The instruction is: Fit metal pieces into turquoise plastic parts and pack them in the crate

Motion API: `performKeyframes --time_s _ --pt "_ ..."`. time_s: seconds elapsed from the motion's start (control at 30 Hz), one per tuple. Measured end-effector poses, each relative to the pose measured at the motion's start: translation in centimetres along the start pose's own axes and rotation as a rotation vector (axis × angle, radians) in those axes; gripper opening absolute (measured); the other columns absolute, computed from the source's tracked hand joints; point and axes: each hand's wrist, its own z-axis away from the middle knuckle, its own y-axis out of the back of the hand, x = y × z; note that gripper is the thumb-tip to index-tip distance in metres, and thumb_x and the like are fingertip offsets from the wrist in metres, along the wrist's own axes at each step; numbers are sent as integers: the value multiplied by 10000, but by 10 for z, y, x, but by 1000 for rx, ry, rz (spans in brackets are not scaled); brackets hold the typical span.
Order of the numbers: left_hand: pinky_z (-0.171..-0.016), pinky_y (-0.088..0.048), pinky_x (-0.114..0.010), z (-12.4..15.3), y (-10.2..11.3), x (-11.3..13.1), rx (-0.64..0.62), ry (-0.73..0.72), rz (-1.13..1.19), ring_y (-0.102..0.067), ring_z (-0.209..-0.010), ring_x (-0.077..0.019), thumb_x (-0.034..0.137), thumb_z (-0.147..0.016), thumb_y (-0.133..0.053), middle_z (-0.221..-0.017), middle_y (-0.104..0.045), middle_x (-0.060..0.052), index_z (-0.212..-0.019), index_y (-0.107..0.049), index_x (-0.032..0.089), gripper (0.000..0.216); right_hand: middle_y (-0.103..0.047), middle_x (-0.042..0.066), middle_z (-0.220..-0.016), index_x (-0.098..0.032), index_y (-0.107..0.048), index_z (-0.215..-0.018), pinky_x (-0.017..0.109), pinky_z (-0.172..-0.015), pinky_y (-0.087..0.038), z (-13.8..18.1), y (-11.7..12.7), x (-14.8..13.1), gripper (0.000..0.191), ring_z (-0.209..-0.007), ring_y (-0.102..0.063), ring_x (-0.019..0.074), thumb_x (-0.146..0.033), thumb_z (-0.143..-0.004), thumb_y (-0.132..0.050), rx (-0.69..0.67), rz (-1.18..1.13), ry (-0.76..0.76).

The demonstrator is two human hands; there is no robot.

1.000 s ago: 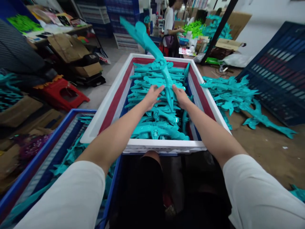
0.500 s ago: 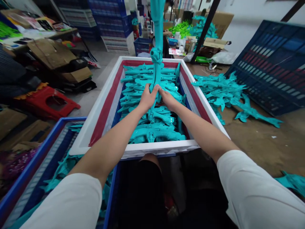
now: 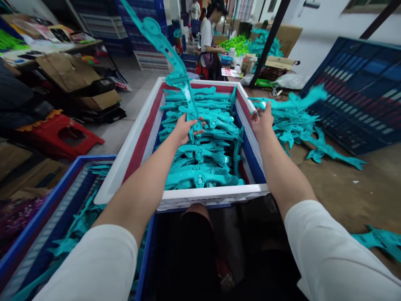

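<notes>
My left hand [image 3: 185, 129] is closed around the lower end of a long turquoise plastic part [image 3: 164, 48], which rises tilted up and to the left over the crate. My right hand [image 3: 262, 120] is at the crate's right rim, thumb and bent fingers apart. Just behind it, a blurred turquoise part [image 3: 300, 100] lies across the top of a loose pile; whether the fingertips touch it I cannot make out. Below my hands, the white-rimmed crate [image 3: 213, 193] holds similar turquoise parts [image 3: 200, 156] laid crosswise in rows.
A blue crate [image 3: 78, 161] with more turquoise parts stands at the lower left. A dark blue crate [image 3: 360, 92] leans on its side at the right. Red stool [image 3: 67, 138] at left; a person [image 3: 206, 39] stands at a far table.
My hands were together on upright turquoise plastic; now they are apart. The left has tilted its part leftward, the right has moved right to the pile, where a turquoise part now sticks out higher.
</notes>
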Motion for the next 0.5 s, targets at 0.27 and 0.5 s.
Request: performKeyframes --time_s 0.27,0.5 --pt "-1178 -544 -471 -25 17 21 400 -285 -124 -416 -1821 -194 679 -1313 -43 -1465 -849 -43 -1542 -708 326 787 -846 189 -1406 -144 -774 -1467 520 -1227 -641 57 -65 27 609 -1382 -809 374 -661 -1156 -694 -416 693 145" --pt "-1279 -607 -497 -18 31 28 538 -220 -103 -523 -1799 -314 846 -1258 -183 -1831 -613 -117 -1699 -551 311 785 -808 244 -1589 -157 -745 -1663 476 -1138 -712 144 -110 69 999 -1378 -838 438 -332 -739 -1081 -1003 1192 99"
